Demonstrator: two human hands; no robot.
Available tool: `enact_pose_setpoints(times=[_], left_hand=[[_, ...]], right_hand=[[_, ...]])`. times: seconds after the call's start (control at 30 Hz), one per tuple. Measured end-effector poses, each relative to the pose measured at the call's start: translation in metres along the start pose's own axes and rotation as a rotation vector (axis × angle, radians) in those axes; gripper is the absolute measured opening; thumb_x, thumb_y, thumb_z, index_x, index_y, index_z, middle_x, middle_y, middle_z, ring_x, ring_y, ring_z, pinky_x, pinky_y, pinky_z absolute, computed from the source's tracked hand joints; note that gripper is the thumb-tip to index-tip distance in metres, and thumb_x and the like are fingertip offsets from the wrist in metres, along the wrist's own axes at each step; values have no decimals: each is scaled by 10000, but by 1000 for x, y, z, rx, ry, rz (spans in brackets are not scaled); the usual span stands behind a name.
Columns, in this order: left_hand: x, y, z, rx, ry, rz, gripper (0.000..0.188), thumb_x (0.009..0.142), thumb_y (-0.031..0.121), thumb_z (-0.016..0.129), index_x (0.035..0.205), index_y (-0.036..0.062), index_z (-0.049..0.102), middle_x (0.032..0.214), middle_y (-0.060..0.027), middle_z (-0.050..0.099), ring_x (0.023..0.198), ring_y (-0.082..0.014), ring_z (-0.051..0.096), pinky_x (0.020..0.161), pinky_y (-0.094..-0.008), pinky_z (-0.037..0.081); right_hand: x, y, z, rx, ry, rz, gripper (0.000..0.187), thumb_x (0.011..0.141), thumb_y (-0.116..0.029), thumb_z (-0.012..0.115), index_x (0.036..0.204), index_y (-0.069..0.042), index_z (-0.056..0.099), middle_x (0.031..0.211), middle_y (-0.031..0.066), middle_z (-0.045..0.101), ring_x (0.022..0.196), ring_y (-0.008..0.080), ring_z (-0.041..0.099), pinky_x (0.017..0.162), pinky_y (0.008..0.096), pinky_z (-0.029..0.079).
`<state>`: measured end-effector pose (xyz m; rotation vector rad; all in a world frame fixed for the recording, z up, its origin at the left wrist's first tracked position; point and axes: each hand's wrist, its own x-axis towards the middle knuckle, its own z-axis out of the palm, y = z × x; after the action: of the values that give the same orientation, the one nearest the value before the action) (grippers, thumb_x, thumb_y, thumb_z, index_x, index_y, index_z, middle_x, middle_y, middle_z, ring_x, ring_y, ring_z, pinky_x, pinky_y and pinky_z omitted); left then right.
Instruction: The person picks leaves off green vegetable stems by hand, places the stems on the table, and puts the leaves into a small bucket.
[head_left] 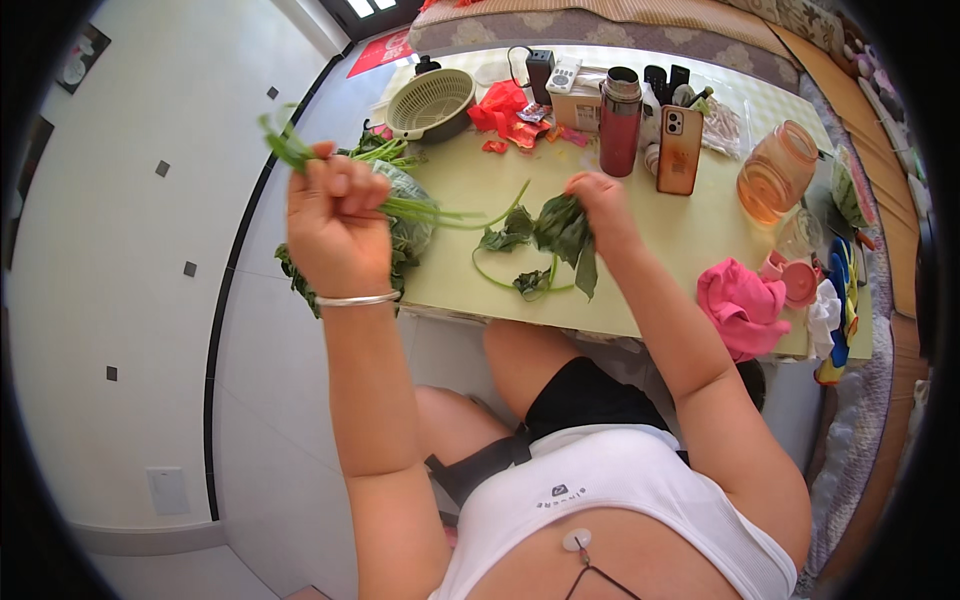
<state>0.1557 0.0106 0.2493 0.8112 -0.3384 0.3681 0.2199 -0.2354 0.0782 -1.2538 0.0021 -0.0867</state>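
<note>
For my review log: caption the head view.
Left hand grips green stems, right hand holds leaves, at a yellowish table.

silvery bangle (357, 299) | white top (640, 485) — dark print (559, 491) | black shorts (600, 400) | white pendant (570, 541) — dark cord (587, 567)

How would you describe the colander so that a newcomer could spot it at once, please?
On the pale yellow table, look to the far left, just left of the red plastic bag. The colander is the only wide, slotted basket there.

Two held greens bunches (563, 225), (perhaps) two jars (775, 172).
</note>
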Motion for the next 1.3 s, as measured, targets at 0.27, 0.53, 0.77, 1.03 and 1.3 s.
enact_pose_setpoints(times=[0.27,0.53,0.77,1.03,1.3], left_hand=[[-6,9,-5,506,6,-159,109,896,91,599,955,-1,600,636,12,460,507,-62,323,477,-231,258],[-47,-49,-50,746,150,-520,66,860,73,636,889,13,641,553,66,419,440,-31,312,399,-218,212],[-54,-53,-65,698,115,-474,99,878,92,623,877,-6,636,568,14,449,483,-64,358,456,-223,268],[-47,-57,-73,454,268,-498,144,856,53,636,981,-18,648,644,21,483,535,-71,391,498,-226,314],[-39,-94,-44,512,96,-457,127,844,63,677,960,13,670,714,14,542,551,-61,414,479,-203,315]], right_hand=[[21,-10,-70,-250,-98,-115,96,791,-109,529,807,-29,579,659,15,552,572,118,489,566,273,419],[6,44,-19,-1402,-412,-677,76,732,-107,614,767,-138,674,705,34,627,723,245,607,649,376,450],[25,72,-19,-1518,-634,-803,89,736,-96,593,731,-161,654,715,13,612,786,218,606,712,366,446],[3,-6,26,-614,-444,-110,151,770,-119,695,889,-26,690,743,48,646,673,117,573,634,278,470],[-20,-30,53,-597,-582,-111,201,759,-196,677,887,-44,708,710,82,641,643,166,573,641,316,472]])
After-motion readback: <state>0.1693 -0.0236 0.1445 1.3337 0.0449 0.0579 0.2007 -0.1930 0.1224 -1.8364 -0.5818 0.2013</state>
